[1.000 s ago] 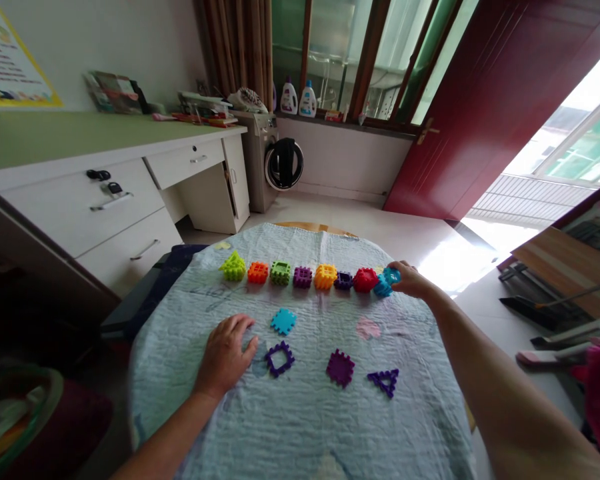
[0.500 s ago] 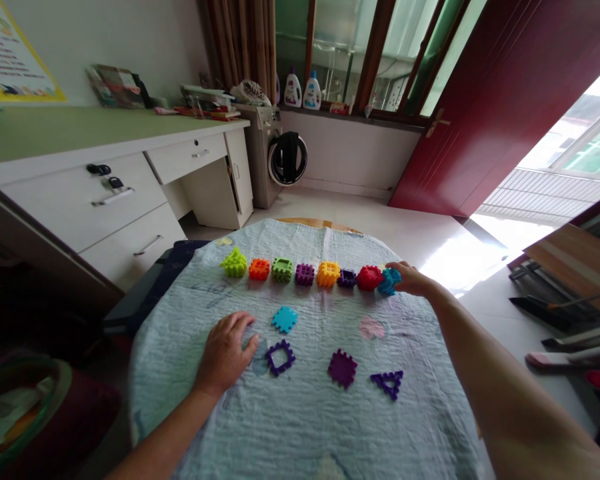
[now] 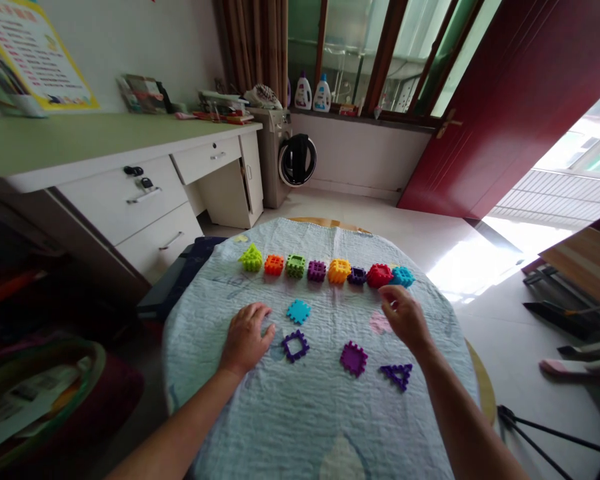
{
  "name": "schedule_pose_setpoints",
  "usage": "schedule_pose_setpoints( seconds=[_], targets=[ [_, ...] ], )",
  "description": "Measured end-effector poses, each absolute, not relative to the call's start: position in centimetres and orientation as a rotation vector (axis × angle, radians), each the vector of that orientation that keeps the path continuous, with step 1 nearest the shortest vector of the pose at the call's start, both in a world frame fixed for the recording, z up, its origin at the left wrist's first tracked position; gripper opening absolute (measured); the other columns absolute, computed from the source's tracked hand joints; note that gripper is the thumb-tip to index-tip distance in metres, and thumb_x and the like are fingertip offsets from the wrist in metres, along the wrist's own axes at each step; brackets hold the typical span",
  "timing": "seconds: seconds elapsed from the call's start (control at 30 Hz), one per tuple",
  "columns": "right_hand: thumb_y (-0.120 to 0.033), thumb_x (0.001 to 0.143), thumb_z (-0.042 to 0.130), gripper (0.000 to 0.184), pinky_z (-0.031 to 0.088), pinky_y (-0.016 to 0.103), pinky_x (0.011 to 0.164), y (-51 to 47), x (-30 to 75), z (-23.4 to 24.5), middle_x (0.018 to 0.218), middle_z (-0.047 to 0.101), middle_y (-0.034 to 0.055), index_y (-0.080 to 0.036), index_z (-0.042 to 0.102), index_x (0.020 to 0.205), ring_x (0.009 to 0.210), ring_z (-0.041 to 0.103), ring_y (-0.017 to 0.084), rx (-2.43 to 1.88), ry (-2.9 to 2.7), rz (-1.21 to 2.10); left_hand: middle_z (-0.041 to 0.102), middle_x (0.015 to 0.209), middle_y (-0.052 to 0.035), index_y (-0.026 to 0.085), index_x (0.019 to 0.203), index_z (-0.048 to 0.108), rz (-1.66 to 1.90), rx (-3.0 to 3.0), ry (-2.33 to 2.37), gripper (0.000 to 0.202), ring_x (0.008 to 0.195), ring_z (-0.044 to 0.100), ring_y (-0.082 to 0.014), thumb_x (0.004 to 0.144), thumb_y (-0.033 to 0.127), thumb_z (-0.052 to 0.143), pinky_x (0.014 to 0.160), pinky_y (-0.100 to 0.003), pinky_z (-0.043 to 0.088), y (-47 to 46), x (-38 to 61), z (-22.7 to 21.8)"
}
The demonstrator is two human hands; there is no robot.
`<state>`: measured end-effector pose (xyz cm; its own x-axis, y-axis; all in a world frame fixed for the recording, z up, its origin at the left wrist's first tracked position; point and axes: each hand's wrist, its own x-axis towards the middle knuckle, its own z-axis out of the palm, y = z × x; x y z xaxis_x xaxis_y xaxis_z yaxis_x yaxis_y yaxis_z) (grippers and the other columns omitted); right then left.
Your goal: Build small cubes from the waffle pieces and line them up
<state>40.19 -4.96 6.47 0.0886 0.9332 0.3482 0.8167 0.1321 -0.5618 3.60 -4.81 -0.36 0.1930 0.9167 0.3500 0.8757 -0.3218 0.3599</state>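
My left hand (image 3: pixel 247 338) rests on the cloth with its fingers apart and nothing in them, close to a purple square frame (image 3: pixel 284 346) and a light-blue square tile (image 3: pixel 299 312). My right hand (image 3: pixel 405 319) is just in front of a red stack of notched tiles (image 3: pixel 379 275), its fingers loosely curved, with no piece visible in them. Right of the red stack sits a blue stack (image 3: pixel 403 277). A purple solid square (image 3: pixel 354 359) and a purple triangle frame (image 3: pixel 397 375) lie nearer to me.
Further left in the row are dark purple (image 3: pixel 357 277), yellow (image 3: pixel 339 271), purple (image 3: pixel 317 271), green (image 3: pixel 295 266), orange (image 3: pixel 274 265) and lime (image 3: pixel 251 258) stacks. A pale blue cloth (image 3: pixel 290 413) covers the round table. Beyond stand a desk (image 3: pixel 105 143) and a washing machine (image 3: pixel 270 153).
My right hand has let go of the blue stack and drawn back toward me. That stack now stands beside the red one. My left hand stays about where it was; the view has shifted slightly.
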Motion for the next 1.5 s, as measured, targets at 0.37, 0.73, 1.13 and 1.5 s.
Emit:
schedule_pose_setpoints(
  seconds=[0.37, 0.73, 1.13, 1.5],
  targets=[
    [-0.035, 0.078, 0.068, 0.04, 0.042, 0.036, 0.092, -3.6, 23.2, 3.6, 0.11, 0.061, 0.0119, -0.018, 0.063, 0.114, 0.105, 0.054, 0.026, -1.792, -2.156, 0.438, 0.063, 0.112, -0.0086, 0.02, 0.106, 0.062, 0.739, 2.293, 1.783, 0.024, 0.11, 0.056, -0.0255, 0.083, 0.024, 0.06, 0.099, -0.041, 0.044, -5.2, 4.0, 0.6],
    [-0.016, 0.065, 0.063, 0.055, 0.04, 0.035, 0.093, -3.0, 29.0, 2.8, 0.112, 0.054, 0.01, -0.018, 0.061, 0.119, 0.103, 0.05, 0.025, -1.867, -2.061, 0.494, 0.064, 0.112, -0.009, 0.019, 0.105, 0.063, 0.771, 2.299, 1.786, 0.023, 0.11, 0.057, -0.0261, 0.082, 0.024, 0.061, 0.099, -0.041, 0.044, -5.2, 3.9, 0.4],
    [-0.011, 0.065, 0.06, 0.062, 0.043, 0.038, 0.09, 0.9, 49.8, 8.5, 0.118, 0.056, 0.0117, -0.023, 0.059, 0.127, 0.099, 0.054, 0.025, -2.218, -1.748, 0.088, 0.064, 0.11, -0.0093, 0.02, 0.103, 0.062, 0.833, 2.394, 1.755, 0.022, 0.108, 0.059, -0.0273, 0.084, 0.028, 0.055, 0.097, -0.043, 0.046, -4.6, 3.4, -0.8],
    [-0.015, 0.068, 0.063, 0.054, 0.045, 0.036, 0.088, 5.2, 51.1, 8.6, 0.104, 0.06, 0.009, -0.025, 0.066, 0.122, 0.093, 0.057, 0.022, -2.295, -2.025, 0.204, 0.065, 0.111, -0.01, 0.019, 0.104, 0.063, 0.825, 2.432, 1.751, 0.024, 0.11, 0.059, -0.0281, 0.085, 0.031, 0.054, 0.098, -0.044, 0.047, -4.5, 3.1, -1.2]
  ],
)
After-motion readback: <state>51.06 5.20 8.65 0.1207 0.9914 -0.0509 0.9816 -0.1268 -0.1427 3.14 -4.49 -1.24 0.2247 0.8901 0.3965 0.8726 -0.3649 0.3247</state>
